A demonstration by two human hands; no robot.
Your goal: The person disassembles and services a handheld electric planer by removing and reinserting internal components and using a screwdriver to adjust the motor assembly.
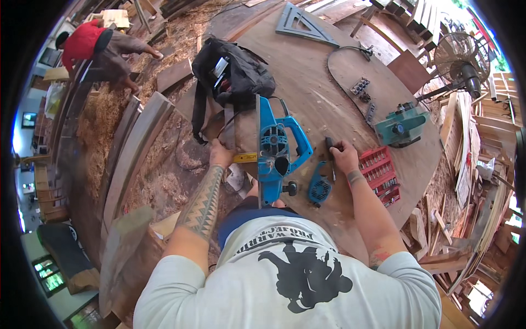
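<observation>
A blue power planer (pixel 276 151) stands on the round wooden table in front of me, its handle toward the right. My right hand (pixel 346 157) is beside it, fingers closed at the dark handle of a screwdriver (pixel 330 145) whose shaft points toward me. Between them lies a loose blue vented cover (pixel 319 186). At the planer's left, my left hand (pixel 221 156) is curled at the table's edge, next to a square with a yellow stock (pixel 245 158) and a grey blade. What its fingers hold is hidden.
An open red bit case (pixel 378 171) and a green power tool (pixel 401 126) are at the right. Farther off lie a black bag (pixel 233 74), a corded strip of metal pieces (pixel 361 90) and a triangular square (pixel 306 26). A fan (pixel 463 60) stands beyond; another person (pixel 85 46) bends at far left.
</observation>
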